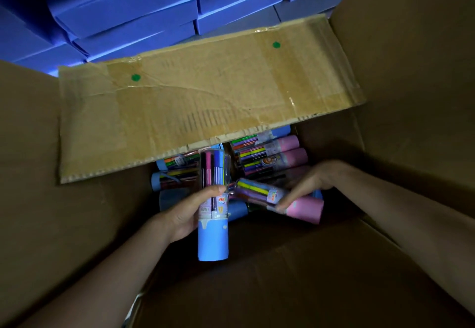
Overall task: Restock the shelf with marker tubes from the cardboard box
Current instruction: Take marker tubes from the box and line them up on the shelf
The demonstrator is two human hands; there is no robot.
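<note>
**Gripping one tube in each hand, down in the box**

Clamped in my left hand (183, 214) is a blue-capped marker tube (213, 207), upright, thumb across its clear middle. My right hand (305, 186) pinches a pink-capped marker tube (280, 200) lying tilted, its clear end touching the blue one. Both sit above more tubes (267, 153) packed inside the cardboard box (401, 127). One taped flap (200, 101) folds over the far half. Beyond it stand stacked blue boxes (128, 11).
</note>
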